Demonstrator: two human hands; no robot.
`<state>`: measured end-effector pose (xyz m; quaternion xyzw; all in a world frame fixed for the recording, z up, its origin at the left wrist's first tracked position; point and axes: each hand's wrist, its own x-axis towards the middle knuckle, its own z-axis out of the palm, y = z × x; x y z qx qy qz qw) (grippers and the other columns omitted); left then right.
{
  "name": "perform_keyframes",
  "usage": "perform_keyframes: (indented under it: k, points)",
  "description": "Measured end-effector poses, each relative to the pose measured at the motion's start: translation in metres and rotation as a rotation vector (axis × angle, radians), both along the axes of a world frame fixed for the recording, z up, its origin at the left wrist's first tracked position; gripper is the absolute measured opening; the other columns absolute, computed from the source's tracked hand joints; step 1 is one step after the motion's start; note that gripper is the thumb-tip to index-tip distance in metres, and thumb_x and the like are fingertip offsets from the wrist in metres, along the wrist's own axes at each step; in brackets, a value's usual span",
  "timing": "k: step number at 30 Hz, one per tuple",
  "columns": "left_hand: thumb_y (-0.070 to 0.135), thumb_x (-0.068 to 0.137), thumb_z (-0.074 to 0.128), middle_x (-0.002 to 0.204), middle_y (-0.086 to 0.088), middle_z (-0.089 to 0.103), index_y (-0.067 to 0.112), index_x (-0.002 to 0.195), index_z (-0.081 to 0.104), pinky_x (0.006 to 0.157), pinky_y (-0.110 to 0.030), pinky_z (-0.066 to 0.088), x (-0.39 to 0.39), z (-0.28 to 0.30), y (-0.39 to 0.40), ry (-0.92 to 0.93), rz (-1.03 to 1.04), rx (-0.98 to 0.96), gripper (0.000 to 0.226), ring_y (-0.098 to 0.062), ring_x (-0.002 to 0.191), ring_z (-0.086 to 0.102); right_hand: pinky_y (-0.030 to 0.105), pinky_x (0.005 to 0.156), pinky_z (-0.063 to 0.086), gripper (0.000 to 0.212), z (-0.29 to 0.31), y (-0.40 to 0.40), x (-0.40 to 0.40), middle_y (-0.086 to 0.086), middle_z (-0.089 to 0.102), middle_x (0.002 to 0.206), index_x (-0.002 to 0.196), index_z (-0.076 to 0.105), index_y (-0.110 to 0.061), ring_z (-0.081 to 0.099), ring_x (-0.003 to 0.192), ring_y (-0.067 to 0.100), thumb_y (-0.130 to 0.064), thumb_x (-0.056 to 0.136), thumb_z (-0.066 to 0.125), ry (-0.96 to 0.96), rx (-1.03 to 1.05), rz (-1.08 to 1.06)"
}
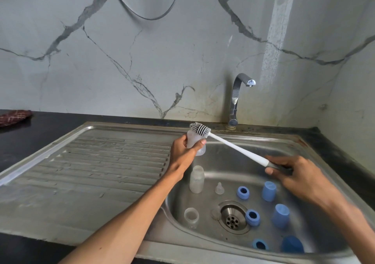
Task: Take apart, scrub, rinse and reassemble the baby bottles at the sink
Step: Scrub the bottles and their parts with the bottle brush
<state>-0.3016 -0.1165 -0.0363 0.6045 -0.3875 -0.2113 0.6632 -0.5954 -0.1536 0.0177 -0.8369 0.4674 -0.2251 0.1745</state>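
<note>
While we scrub: our left hand (183, 150) grips a clear bottle (195, 144) above the sink (316, 150); our right hand (292, 170) pinches the brush (200, 130) handle.
Risk: wet plastic could slip from our fingers if the bristles jab hard.
Bottle look: cloudy, open-mouthed, capless.
Basin: two more bottles (196, 179), blue caps (268, 190) and rings (242, 192) await us.

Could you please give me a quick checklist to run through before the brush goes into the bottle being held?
1. Left hand grips the clear plastic baby bottle: ok.
2. Right hand holds the white long-handled bottle brush: ok.
3. Brush head lined up with the bottle mouth: not ok, it lies across the top.
4. Chrome tap running: not ok, no water visible.
5. Soap on the bristles: cannot tell.
6. Bottle held over the steel sink basin: ok.
</note>
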Motion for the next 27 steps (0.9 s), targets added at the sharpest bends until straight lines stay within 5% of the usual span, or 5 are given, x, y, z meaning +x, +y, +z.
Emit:
perform_keyframes:
  k: [6, 15, 21, 25, 27]
  points:
    - [0.052, 0.064, 0.079, 0.094, 0.004, 0.074, 0.020, 0.100, 0.066, 0.085, -0.045, 0.058, 0.005, -0.005, -0.002, 0.020, 0.160, -0.036, 0.050, -0.015, 0.090, 0.071, 0.037, 0.077, 0.054, 0.035, 0.003, 0.000, -0.002, -0.004, 0.075, 0.094, 0.127, 0.064, -0.043, 0.069, 0.089, 0.019, -0.043, 0.092, 0.065, 0.020, 0.032, 0.019]
    - [0.045, 0.068, 0.078, 0.098, 0.007, 0.074, 0.021, 0.109, 0.067, 0.082, -0.036, 0.058, -0.004, -0.011, -0.004, -0.264, 0.071, 0.000, 0.049, -0.011, 0.092, 0.069, 0.021, 0.057, 0.045, 0.034, -0.005, 0.007, 0.010, 0.000, 0.072, 0.082, 0.128, 0.065, -0.036, 0.067, 0.076, 0.019, -0.042, 0.095, 0.060, 0.022, -0.005, 0.002]
    - [0.046, 0.065, 0.076, 0.092, 0.005, 0.075, 0.023, 0.103, 0.070, 0.079, -0.046, 0.060, 0.008, -0.010, -0.005, -0.121, 0.168, -0.036, 0.045, -0.017, 0.088, 0.071, 0.036, 0.075, 0.055, 0.034, -0.001, 0.003, 0.003, -0.002, 0.074, 0.091, 0.127, 0.065, -0.038, 0.069, 0.084, 0.019, -0.043, 0.093, 0.063, -0.003, 0.032, 0.036]
    - [0.035, 0.070, 0.077, 0.097, 0.001, 0.074, 0.022, 0.109, 0.069, 0.076, -0.046, 0.062, 0.006, -0.011, -0.002, -0.130, 0.080, -0.039, 0.042, -0.023, 0.094, 0.071, 0.021, 0.054, 0.045, 0.032, -0.006, 0.004, 0.008, -0.004, 0.069, 0.074, 0.126, 0.065, -0.038, 0.061, 0.062, 0.012, -0.043, 0.094, 0.061, -0.002, 0.022, 0.033]
    - [0.040, 0.068, 0.078, 0.097, 0.005, 0.074, 0.024, 0.110, 0.067, 0.077, -0.039, 0.060, -0.007, -0.013, -0.003, -0.280, 0.016, -0.003, 0.046, -0.017, 0.090, 0.071, 0.019, 0.048, 0.039, 0.030, -0.010, 0.005, 0.012, -0.003, 0.067, 0.068, 0.124, 0.067, -0.038, 0.056, 0.056, 0.013, -0.043, 0.095, 0.060, -0.008, 0.023, 0.020]
